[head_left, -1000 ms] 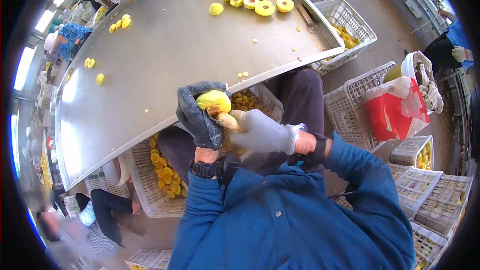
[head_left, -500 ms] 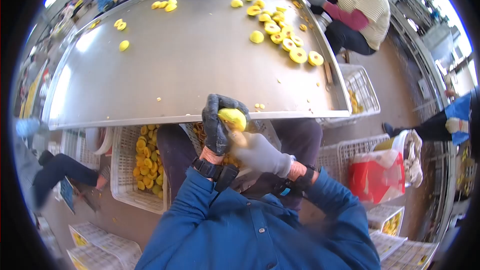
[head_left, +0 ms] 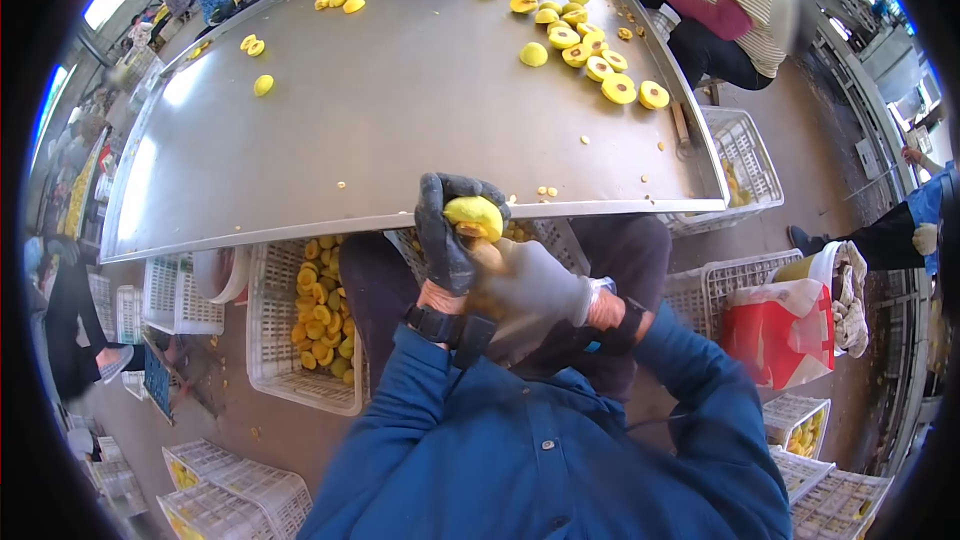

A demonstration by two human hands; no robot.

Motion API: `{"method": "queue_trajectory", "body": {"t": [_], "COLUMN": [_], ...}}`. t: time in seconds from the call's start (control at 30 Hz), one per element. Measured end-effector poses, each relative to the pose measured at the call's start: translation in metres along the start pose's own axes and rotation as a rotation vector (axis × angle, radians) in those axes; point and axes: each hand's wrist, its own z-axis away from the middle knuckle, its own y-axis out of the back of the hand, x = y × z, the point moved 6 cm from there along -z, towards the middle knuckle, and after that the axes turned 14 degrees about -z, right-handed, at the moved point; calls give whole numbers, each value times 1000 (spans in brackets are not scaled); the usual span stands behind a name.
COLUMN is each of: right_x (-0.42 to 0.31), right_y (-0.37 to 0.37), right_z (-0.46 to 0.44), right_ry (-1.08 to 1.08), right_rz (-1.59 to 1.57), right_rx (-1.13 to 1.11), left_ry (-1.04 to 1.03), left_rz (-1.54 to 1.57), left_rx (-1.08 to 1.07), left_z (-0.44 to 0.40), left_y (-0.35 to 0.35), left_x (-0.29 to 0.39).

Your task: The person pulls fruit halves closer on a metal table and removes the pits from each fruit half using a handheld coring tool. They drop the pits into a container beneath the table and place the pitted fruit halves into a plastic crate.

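My left hand [head_left: 447, 230], in a dark glove, is wrapped round a yellow-green fruit half [head_left: 473, 217] just in front of the table's near edge. My right hand [head_left: 530, 285], in a light grey glove, is closed against the underside of the fruit. Its fingers are blurred, and what they hold is hard to make out; a pale, light-brown shape shows between the fruit and the glove. On the metal table [head_left: 400, 130], several cut fruit halves [head_left: 618, 89] lie at the back right, some with brown centres.
A crate of yellow fruit halves [head_left: 322, 315] stands at my left knee. A tool with a wooden handle [head_left: 680, 123] lies by the table's right edge. Beyond it sits a co-worker [head_left: 735, 15]. A red and white bag [head_left: 780, 335] stands to the right, near stacked crates [head_left: 835, 495].
The view has turned, bringing the co-worker at the right into sight. Both hands still hold at the fruit; the blurred right hand has shifted slightly against it.
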Motion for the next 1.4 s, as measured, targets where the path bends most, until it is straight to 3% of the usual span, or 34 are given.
{"method": "queue_trajectory", "body": {"t": [0.07,0.13,0.17,0.23,0.27,0.3,0.37,0.4,0.43,0.47,0.53,0.57,0.67,0.73,0.83,0.9,0.93,0.97,1.03,1.07,1.13,1.17,1.23,1.27,1.33,1.37,1.4], "right_x": [-7,7,9,16,19,19,24,23,38,63,150,158,171,176,163,180,191,202,218,216,181,164,159,159,211,209,229], "right_y": [-4,0,0,-1,-2,-2,-9,-10,-10,-11,-6,0,10,14,17,10,12,11,8,6,-1,-6,-10,-11,-19,-27,-15], "right_z": [1,3,3,2,-1,-7,-10,-11,-12,-6,6,17,27,32,29,35,45,48,53,56,56,54,49,51,57,60,65], "right_ry": [98,-74,25,78,32,75,131,226,200,159,-348,-428,-446,-381,-263,-447,-545,-291,-194,-283,-585,-789,-769,-763,-131,187,-138], "right_rz": [318,267,325,406,439,422,379,353,397,442,616,534,482,448,254,41,-63,174,351,332,191,62,12,-13,655,984,702], "right_rx": [50,70,125,167,149,154,164,177,185,185,-30,32,219,230,454,339,292,287,131,103,123,175,190,201,-160,-321,-165], "left_ry": [-13,-97,-123,-3,106,116,-20,-42,-63,-44,49,27,-43,-82,-135,-107,-124,-128,-101,-173,237,229,126,217,384,704,693], "left_rz": [126,-287,-468,-159,259,180,-301,-315,-330,-115,128,101,2,-94,139,215,-252,-724,-1678,-1815,-1539,-1205,-497,-158,-1535,-1368,-1208], "left_rx": [-51,26,88,52,-79,64,219,304,389,491,476,499,544,562,474,504,647,766,923,987,949,1001,1165,1191,813,850,879], "left_z": [4,13,18,19,18,19,25,25,25,24,32,37,45,54,68,89,111,137,186,214,257,272,305,304,286,305,293], "left_y": [-2,5,10,24,26,44,57,68,79,96,103,112,132,144,180,230,253,266,285,318,346,376,433,438,408,432,452], "left_x": [-3,2,2,-22,-38,-48,-20,-13,-5,-5,31,41,61,67,57,35,41,50,59,46,71,56,26,16,46,25,11]}}
